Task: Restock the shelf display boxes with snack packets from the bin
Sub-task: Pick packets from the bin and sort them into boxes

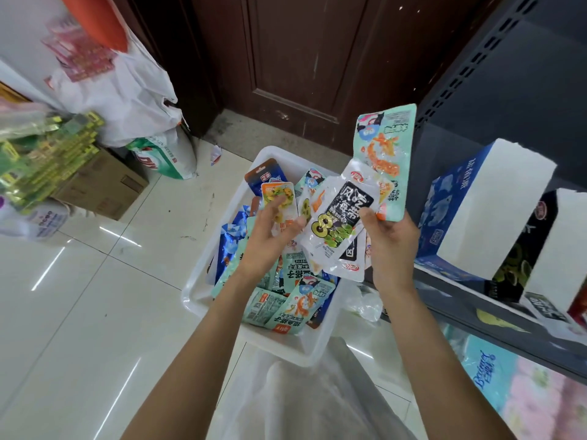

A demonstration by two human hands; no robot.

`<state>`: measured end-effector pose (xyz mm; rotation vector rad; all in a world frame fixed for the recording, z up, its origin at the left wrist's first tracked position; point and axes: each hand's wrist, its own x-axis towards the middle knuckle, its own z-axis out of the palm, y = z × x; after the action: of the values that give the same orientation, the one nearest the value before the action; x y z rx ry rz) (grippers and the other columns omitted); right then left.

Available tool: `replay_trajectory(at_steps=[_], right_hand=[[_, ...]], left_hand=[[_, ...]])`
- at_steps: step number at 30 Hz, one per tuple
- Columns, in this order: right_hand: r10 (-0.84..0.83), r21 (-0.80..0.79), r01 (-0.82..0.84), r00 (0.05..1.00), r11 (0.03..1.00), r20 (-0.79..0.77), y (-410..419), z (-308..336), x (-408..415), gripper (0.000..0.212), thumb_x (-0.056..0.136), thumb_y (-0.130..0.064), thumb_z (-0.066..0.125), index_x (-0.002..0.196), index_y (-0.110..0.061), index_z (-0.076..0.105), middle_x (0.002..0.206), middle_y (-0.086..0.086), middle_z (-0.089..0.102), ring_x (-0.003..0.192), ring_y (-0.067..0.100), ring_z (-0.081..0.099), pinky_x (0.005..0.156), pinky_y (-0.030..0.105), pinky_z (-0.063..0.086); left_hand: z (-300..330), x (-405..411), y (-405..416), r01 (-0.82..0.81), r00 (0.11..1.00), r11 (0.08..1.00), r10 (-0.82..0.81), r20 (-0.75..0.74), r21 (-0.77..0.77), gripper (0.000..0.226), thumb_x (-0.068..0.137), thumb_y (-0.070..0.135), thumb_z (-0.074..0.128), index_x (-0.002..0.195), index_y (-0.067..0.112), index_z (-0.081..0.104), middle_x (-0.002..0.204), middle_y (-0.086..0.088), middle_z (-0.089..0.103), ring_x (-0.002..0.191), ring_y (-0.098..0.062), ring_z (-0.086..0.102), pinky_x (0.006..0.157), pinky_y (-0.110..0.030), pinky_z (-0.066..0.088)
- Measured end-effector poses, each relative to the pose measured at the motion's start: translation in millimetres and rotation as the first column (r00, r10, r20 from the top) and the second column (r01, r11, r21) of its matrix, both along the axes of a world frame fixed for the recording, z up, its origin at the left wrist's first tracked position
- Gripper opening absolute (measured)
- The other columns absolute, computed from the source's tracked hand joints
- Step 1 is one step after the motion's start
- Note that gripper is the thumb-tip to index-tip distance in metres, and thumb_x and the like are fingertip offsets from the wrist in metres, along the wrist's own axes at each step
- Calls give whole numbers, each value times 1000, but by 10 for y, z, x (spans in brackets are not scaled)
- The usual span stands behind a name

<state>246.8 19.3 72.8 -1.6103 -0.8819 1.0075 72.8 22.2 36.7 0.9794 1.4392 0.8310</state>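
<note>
A white plastic bin (203, 277) on the floor holds several snack packets (295, 296) in teal, blue and orange. Above it, my right hand (390, 239) grips a fanned bunch of packets: a tall teal one (386, 141) at the back and white-and-black ones (340, 223) in front. My left hand (270, 236) pinches the left edge of that bunch and also holds a small orange-topped packet (279, 195). On the dark shelf to the right stand a blue display box (444, 214) and a black display box (527, 246); their white top flaps face me.
The dark shelf edge (476, 309) runs along the right, with more goods below it. A brown door (305, 58) stands behind the bin. At left are a cardboard box (104, 185), green-yellow packs (47, 154) and white bags (127, 90). Glossy floor tiles (95, 296) lie to the left.
</note>
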Motion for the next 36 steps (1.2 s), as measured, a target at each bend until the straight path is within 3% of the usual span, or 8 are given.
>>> replay_trajectory(at_steps=[5,8,16,19,22,28,31,36], right_hand=[[5,1,-4,953,1000,-303,-59,81,-21,24,88,-4,62,100,-25,62,88,-12,73,88,9,70,76,32,58],[6,-77,-31,952,997,-305,-97,-100,-95,24,88,-1,61,99,-22,63,93,-4,73,90,15,69,79,35,57],[-57,-314,-50,945,948,-322,-242,-624,-251,31,87,-6,65,117,-6,62,107,11,70,102,29,66,93,48,51],[-57,-301,-72,916,951,-398,-265,-575,-265,35,86,-3,64,120,-4,60,110,13,69,103,32,65,91,50,51],[-21,-253,-99,902,963,-431,-327,-503,-313,27,86,-4,65,112,-11,64,106,9,71,98,28,68,84,46,55],[-98,-103,71,955,992,-279,-530,-139,-121,13,94,-22,57,101,-15,66,82,-7,69,70,1,64,60,16,48],[-55,-19,53,993,998,-107,-720,90,274,13,95,-19,54,101,-24,64,91,-10,70,86,9,68,73,26,56],[-59,57,71,980,996,-189,-1062,386,867,25,100,-11,43,123,-18,48,111,7,66,87,21,70,59,35,59]], left_hand=[[65,-7,-42,31,944,967,55,325,-252,100,69,36,80,149,30,22,144,0,42,119,-20,56,91,-32,51],[2,-34,-68,-85,868,939,234,438,-333,86,78,20,75,148,23,26,133,-7,56,104,-19,66,88,-34,53],[-259,-61,-195,-115,966,940,182,185,-321,61,77,4,74,132,7,47,109,-7,67,92,-20,69,80,-31,53],[-182,-73,-252,-124,929,946,217,299,-301,53,80,3,71,129,8,51,105,-6,71,86,-16,71,66,-24,55],[-117,-50,-349,-58,924,967,147,353,-250,67,80,7,72,134,26,38,115,-5,67,98,-23,69,77,-38,58],[25,30,-533,-152,932,982,182,314,-115,69,81,4,71,135,29,36,115,-2,67,100,-20,69,75,-38,58],[159,21,-587,-237,897,963,269,350,-133,57,80,7,70,130,21,47,111,-3,70,95,-19,70,74,-36,58],[552,294,-594,-191,839,975,223,497,-116,32,77,16,67,108,18,64,101,-1,74,90,-16,71,72,-30,57]])
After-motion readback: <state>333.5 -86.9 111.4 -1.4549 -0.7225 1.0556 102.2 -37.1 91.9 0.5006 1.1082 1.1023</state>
